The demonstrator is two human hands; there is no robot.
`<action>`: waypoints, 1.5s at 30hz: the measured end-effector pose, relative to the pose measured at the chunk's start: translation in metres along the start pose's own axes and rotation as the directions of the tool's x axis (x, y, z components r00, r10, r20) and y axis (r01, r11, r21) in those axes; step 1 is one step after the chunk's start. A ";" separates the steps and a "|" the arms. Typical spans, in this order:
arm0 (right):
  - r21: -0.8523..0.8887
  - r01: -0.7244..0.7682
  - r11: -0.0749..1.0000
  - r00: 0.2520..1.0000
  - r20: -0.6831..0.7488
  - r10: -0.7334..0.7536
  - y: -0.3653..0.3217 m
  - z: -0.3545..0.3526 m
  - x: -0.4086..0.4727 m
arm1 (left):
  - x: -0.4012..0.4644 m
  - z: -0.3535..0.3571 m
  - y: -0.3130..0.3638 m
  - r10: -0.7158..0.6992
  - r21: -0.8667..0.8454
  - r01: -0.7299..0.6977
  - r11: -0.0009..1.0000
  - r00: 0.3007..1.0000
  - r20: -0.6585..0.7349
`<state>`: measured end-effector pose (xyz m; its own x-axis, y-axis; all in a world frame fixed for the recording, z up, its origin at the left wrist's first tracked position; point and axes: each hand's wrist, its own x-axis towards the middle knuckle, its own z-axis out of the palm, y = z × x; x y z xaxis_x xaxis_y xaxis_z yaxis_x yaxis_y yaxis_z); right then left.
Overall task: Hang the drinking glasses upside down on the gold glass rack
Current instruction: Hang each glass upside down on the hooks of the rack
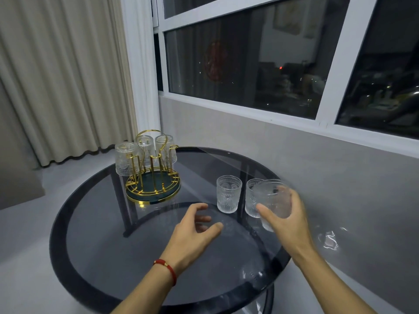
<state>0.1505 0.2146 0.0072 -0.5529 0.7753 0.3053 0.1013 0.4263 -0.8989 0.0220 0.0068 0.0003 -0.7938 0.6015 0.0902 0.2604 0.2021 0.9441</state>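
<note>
A gold glass rack point(152, 189) with a dark green base stands at the far left of a round dark glass table point(95, 234). Three embossed clear glasses hang upside down on it, one at the left point(124, 159), one at the back point(145, 143) and one at the right point(165, 146). My right hand point(288, 220) is shut on another clear glass point(272, 198), lifted off the table and blurred. Two upright glasses stand on the table: one point(227, 194) in the middle, another point(251, 200) partly hidden behind the held one. My left hand point(195, 230) hovers open over the table.
A grey wall and a window point(249, 64) run behind the table on the right. Cream curtains point(63, 75) hang at the left. The rack's near pegs point(158, 168) are bare. Dark table legs show through the glass top.
</note>
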 end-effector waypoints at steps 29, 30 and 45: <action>0.194 0.063 0.979 0.994 0.076 -0.079 -0.091 0.184 0.055 | 0.086 -0.091 -0.100 0.080 0.557 0.081 0.826 0.963 -0.258; 0.172 0.071 0.982 0.996 0.033 -0.078 -0.097 0.184 0.067 | 0.088 -0.091 -0.108 0.065 0.629 0.089 0.772 0.974 -0.217; -0.147 0.290 0.946 0.943 0.210 -0.256 -0.141 0.262 0.155 | 0.094 -0.082 -0.120 0.049 0.751 0.144 0.644 0.972 -0.228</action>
<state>-0.1659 0.1527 0.0987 -0.7215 0.5242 0.4523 0.0573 0.6963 -0.7155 -0.1286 -0.0246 -0.0786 -0.8844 0.4185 0.2067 0.4667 0.7973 0.3827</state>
